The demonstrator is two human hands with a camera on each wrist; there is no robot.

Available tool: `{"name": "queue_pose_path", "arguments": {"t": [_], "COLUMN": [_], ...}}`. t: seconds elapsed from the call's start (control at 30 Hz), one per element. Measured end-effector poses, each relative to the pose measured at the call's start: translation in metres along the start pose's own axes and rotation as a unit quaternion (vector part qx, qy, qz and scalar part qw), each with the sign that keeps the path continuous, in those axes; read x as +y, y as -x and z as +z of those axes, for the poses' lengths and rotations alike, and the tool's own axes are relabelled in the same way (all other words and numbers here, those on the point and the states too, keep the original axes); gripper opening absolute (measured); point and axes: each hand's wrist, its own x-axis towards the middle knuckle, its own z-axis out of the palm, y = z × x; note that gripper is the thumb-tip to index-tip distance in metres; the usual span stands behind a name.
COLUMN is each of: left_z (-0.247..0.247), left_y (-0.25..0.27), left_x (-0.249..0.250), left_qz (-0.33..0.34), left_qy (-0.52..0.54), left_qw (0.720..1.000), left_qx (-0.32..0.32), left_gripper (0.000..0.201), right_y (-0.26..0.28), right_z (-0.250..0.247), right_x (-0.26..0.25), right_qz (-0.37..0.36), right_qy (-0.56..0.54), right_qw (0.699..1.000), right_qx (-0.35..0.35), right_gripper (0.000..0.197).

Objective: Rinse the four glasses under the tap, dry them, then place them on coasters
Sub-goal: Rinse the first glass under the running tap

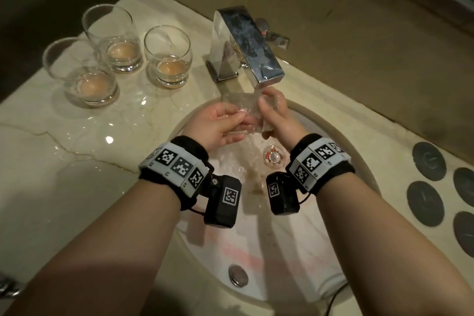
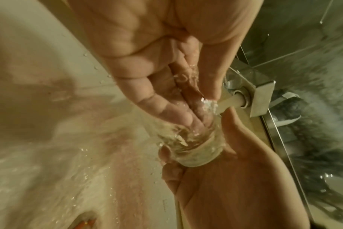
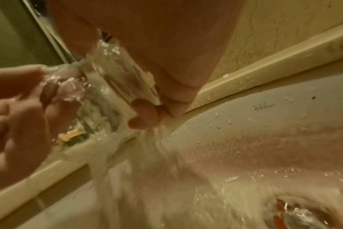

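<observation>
A clear glass [image 1: 238, 104] lies tilted under the running chrome tap [image 1: 248, 43], above the sink. My right hand [image 1: 275, 113] grips the glass round its base and side; its fingertips [image 3: 145, 114] curl over the wet glass [image 3: 112, 93]. The straight fingers of my left hand [image 1: 221, 123] reach into the mouth of the glass [image 2: 194, 153], and water splashes over them. Three more glasses [image 1: 84, 72] [image 1: 112, 36] [image 1: 168, 56] stand upright on the counter at the left, each with brownish residue at the bottom. Several dark round coasters [image 1: 428, 161] lie on the counter at the right.
The white sink basin [image 1: 295, 226] is wet, with brownish water running toward the drain [image 1: 273, 156]. A puddle spreads over the marble counter [image 1: 77, 149] near the three glasses. The tap's lever [image 1: 277, 38] sits behind the spout, close to the wall.
</observation>
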Motion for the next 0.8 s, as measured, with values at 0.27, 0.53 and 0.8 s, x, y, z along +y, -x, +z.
{"name": "queue_pose_path", "arguments": {"t": [0.27,0.53,0.8], "left_z": [0.003,-0.001,0.004], "left_y": [0.002,0.001,-0.001], "left_x": [0.001,-0.001,0.002], "left_qz": [0.042,0.053,0.045], "left_qy": [-0.045,-0.005,-0.018], "left_qw": [0.998,0.999,0.999], "left_qx": [-0.013,0.003,-0.015], "left_gripper": [0.010,0.007,0.010], "right_y": [-0.005,0.003,-0.005], "right_z": [0.004,0.002,0.000], "right_x": [-0.003,0.007,-0.003], "right_qz": [0.029,-0.003,0.060], "right_qy": [0.006,-0.072,0.022], "right_qw": [0.998,0.997,0.997], "right_qx": [0.059,0.019,0.052], "right_gripper": [0.049,0.037,0.061]}}
